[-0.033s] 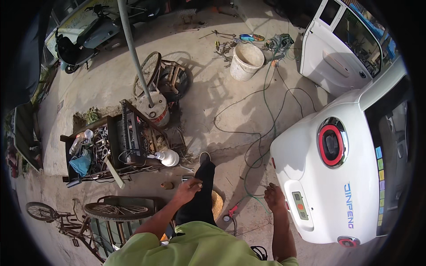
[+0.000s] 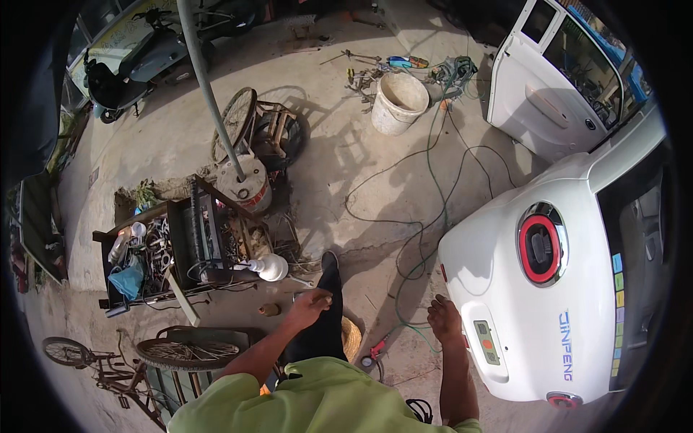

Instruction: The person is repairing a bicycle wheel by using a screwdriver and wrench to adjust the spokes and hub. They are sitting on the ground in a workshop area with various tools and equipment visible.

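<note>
The person stands between a cluttered tool cart (image 2: 184, 249) and a small white car (image 2: 548, 289), left hand (image 2: 309, 307) loosely curled, its hold unclear, right hand (image 2: 445, 320) open and empty beside the car's corner, apparently mid-walk.

Your only view comes from the head camera, high above and looking steeply down past your green-shirted shoulders to the concrete floor (image 2: 346, 130). The fisheye bends edges near its dark rim. Your forearms enter from below; the white car (image 2: 548, 289) fills the right side.
</note>
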A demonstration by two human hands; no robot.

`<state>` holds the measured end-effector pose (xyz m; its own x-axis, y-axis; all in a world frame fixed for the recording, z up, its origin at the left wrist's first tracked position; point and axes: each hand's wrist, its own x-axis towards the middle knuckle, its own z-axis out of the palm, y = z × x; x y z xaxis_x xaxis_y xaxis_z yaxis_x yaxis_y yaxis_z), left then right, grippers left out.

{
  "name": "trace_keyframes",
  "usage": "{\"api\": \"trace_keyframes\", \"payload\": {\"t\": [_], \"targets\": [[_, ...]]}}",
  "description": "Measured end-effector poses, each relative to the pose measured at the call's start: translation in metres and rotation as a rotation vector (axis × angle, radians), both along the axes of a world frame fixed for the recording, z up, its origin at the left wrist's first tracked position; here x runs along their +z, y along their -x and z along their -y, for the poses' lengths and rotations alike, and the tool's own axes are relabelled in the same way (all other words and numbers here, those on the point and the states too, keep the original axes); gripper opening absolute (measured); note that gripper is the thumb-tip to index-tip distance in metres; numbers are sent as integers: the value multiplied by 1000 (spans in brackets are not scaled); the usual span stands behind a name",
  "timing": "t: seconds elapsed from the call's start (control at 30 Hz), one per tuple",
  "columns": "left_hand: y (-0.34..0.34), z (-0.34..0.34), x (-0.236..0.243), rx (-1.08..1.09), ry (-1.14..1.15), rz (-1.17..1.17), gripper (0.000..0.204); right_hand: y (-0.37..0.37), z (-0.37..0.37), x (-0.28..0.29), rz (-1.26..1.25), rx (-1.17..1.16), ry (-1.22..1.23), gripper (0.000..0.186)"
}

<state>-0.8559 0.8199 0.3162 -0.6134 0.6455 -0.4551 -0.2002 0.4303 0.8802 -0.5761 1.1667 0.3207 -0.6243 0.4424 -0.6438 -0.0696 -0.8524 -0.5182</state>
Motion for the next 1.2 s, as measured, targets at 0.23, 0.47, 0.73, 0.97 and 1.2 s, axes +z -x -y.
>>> {"api": "trace_keyframes", "payload": {"t": [0.23, 0.47, 0.73, 0.97, 1.2], "targets": [[247, -203, -90, -127, -114, 49, 35, 235, -116, -57, 132, 22, 131, 38], [424, -340, 18, -269, 217, 146, 32, 424, -220, 9, 182, 117, 142, 36], [572, -385, -33, 22, 332, 397, 34, 609, -379, -45, 145, 108, 219, 24], [681, -385, -3, 312, 504, 379, 34, 787, -473, -2, 321, 272, 79, 26], [767, -439, 28, 331, 484, 396, 33, 879, -519, 14, 435, 438, 38, 31]]}}
